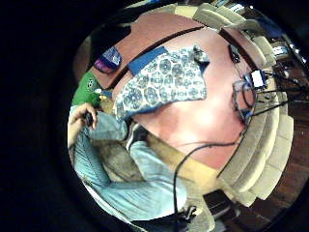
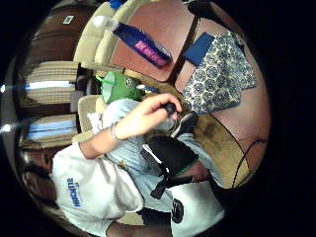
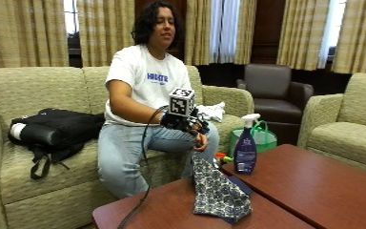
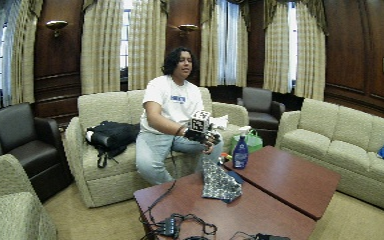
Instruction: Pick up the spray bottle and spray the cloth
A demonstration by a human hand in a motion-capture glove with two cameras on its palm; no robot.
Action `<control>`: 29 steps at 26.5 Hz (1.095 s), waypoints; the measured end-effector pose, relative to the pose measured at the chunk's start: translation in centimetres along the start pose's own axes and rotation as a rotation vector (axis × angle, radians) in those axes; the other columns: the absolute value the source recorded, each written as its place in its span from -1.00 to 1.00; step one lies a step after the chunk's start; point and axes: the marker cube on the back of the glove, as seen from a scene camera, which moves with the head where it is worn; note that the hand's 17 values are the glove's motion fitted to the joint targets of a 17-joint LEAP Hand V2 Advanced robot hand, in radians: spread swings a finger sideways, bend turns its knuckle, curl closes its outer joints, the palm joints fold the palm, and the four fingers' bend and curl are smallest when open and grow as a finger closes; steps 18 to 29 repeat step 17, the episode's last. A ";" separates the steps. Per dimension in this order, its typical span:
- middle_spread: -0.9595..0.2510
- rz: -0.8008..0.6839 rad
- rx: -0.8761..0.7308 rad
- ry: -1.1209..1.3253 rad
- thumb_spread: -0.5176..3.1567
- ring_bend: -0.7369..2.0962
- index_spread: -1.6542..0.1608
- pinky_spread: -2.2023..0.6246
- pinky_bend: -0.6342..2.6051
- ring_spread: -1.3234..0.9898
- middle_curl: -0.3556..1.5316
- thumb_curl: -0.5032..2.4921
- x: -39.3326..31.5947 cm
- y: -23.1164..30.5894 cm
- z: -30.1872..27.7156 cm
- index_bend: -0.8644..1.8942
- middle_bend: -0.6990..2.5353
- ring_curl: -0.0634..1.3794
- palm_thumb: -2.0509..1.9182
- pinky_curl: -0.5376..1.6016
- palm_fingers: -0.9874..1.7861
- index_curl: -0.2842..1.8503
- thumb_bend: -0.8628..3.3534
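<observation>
**Hand held over the lap, bottle not yet touched**

Fingers of the gloved right hand (image 3: 182,121) cannot be read: in the outside view the glove's gear covers them, so whether they are straight or curled is unclear. No task object shows in the hand, which hangs above the person's knees, well apart from the table.

Going left to right in the outside view, a black bag (image 3: 53,131) lies on the sofa (image 3: 18,90) beside the seated person. The bare left hand (image 3: 199,141) sits just below the gloved one, and the thumb-side palm view shows it pinching a small dark item, too small to identify. Next comes the patterned cloth (image 3: 218,193), draped over the near edge of the wooden table (image 3: 316,186) with a blue pad partly under it, probably laid out flat as a target for the spray. Just beside the cloth stands the spray bottle (image 3: 246,149), upright, nozzle on top, near the table edge facing the person, likely set there for easy reach. Behind it sits a green bag (image 3: 264,138).

Judging by this, the pick-up has not begun.
</observation>
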 end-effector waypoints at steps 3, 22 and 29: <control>0.41 -0.019 0.006 0.042 -0.22 -0.31 0.34 0.70 -0.45 0.05 -0.24 -0.40 -0.1 2.3 -0.4 -0.26 -0.44 -0.51 0.26 -0.19 -0.03 -0.41 -0.61; 0.40 -0.023 0.047 0.069 -0.20 -0.31 0.33 0.70 -0.44 0.03 -0.25 -0.43 1.5 8.1 -0.1 -0.26 -0.46 -0.50 0.24 -0.18 -0.03 -0.44 -0.61; 0.40 -0.023 0.047 0.069 -0.20 -0.31 0.33 0.70 -0.44 0.03 -0.25 -0.43 1.5 8.1 -0.1 -0.26 -0.46 -0.50 0.24 -0.18 -0.03 -0.44 -0.61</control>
